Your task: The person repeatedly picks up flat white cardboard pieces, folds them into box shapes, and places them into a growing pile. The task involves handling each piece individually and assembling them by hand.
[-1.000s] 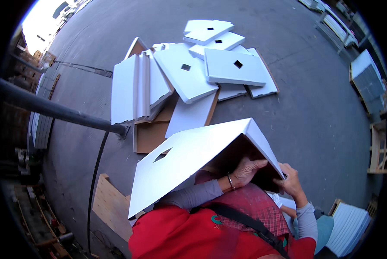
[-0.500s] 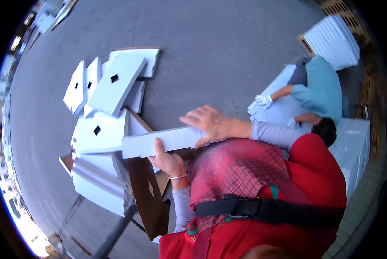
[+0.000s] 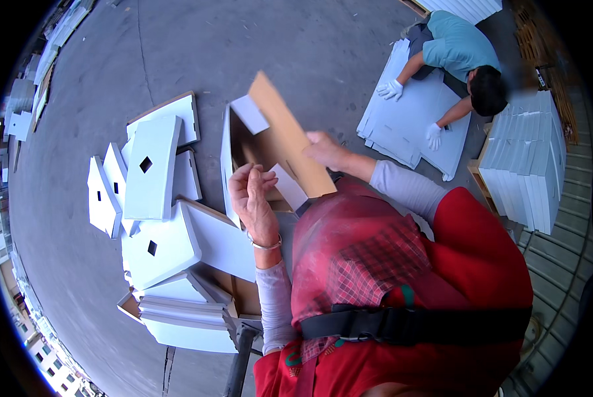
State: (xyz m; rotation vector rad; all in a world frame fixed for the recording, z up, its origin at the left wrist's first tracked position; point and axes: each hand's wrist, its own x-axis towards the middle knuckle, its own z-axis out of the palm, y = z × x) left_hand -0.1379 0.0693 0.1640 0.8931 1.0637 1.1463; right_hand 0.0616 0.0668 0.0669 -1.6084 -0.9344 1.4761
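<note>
- While you look down in the head view, your left hand (image 3: 255, 198) is raised beside the half-folded cardboard box (image 3: 270, 142), palm turned up, fingers loosely spread and curled, their tips touching the white flap (image 3: 288, 187) at the box's lower edge.
- Your right hand (image 3: 326, 151) lies on the far side of the box, fingers together and pressed flat against its brown panel, thumb hidden behind the board.
- The box stands in front of your chest, tilted, brown inside showing, white outside facing left, a small white flap (image 3: 249, 112) sticking up at its top.
- Left of the box lies a heap of finished white boxes (image 3: 152, 169) on the grey floor (image 3: 197, 46), several showing a small square hole.
- Below the box, under your left forearm, a stack of flat white sheets (image 3: 180, 317) rests.
- Right of the box and well apart, a co-worker (image 3: 465, 56) in a teal shirt and white gloves bends over flat white sheets (image 3: 412, 119).
- Further right of the box stands a tall stack of white boards (image 3: 531, 159).
</note>
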